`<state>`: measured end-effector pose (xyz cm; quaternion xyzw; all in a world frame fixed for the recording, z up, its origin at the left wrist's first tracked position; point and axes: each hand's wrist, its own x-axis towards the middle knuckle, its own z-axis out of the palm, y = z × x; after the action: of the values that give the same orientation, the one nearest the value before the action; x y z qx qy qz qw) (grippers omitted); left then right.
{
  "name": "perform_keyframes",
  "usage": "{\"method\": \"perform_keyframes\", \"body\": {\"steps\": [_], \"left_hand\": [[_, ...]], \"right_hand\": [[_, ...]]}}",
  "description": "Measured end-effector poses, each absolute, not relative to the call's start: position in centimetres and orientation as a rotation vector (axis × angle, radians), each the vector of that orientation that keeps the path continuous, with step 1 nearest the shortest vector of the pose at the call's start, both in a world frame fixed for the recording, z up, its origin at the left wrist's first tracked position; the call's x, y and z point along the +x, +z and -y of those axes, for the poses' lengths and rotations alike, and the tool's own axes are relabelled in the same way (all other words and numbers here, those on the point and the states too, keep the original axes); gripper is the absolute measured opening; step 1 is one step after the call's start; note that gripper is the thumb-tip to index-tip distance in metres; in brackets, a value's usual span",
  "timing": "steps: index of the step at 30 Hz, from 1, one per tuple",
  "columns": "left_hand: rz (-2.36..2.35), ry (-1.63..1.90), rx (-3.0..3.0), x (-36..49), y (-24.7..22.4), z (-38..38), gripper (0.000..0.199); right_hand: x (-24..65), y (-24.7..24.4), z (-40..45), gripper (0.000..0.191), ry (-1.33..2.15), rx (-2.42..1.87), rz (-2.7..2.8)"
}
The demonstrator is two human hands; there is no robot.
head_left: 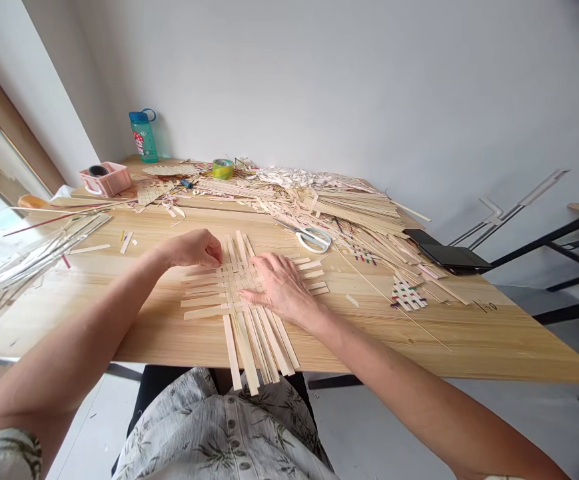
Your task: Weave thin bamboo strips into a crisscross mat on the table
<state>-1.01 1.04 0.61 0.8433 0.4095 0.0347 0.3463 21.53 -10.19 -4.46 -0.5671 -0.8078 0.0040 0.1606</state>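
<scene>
A loose mat of pale bamboo strips (232, 287) lies near the table's front edge, woven over and under at its middle. Its long strip ends hang past the edge toward my lap, and shorter ends stick out left, right and away from me. At the mat's far left corner my left hand (200, 248) is closed in a pinch at a strip; the fingertips partly hide what they grip. My right hand (282, 283) rests palm down across the right side of the weave, fingers spread, covering part of it. White-handled scissors (314, 240) lie just beyond the right hand.
Bundled strips (359, 210) and scraps cover the table's back. Green tape (222, 169), a pink basket (105, 179) and a teal bottle (144, 137) stand behind. Loose strips (34, 260) lie left. At right are a small woven piece (409, 293) and a black tablet-like object (446, 253).
</scene>
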Motion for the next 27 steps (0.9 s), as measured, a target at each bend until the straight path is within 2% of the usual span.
{"method": "perform_keyframes", "body": {"steps": [4, 9, 27], "left_hand": [[-1.155, 0.035, 2.278, -0.4, 1.1, -0.2, 0.020], [-1.233, -0.017, 2.344, 0.1, 1.2, 0.4, 0.020], [-1.160, -0.111, 2.353, -0.1, 1.8, 0.7, 0.021]], "right_hand": [[21.6, -4.3, 10.1, 0.075, 0.011, -1.618, 2.307], [21.7, -4.5, 10.1, 0.073, -0.018, -1.606, 2.319], [22.1, -4.9, 10.0, 0.076, -0.030, -1.550, 2.358]]}}
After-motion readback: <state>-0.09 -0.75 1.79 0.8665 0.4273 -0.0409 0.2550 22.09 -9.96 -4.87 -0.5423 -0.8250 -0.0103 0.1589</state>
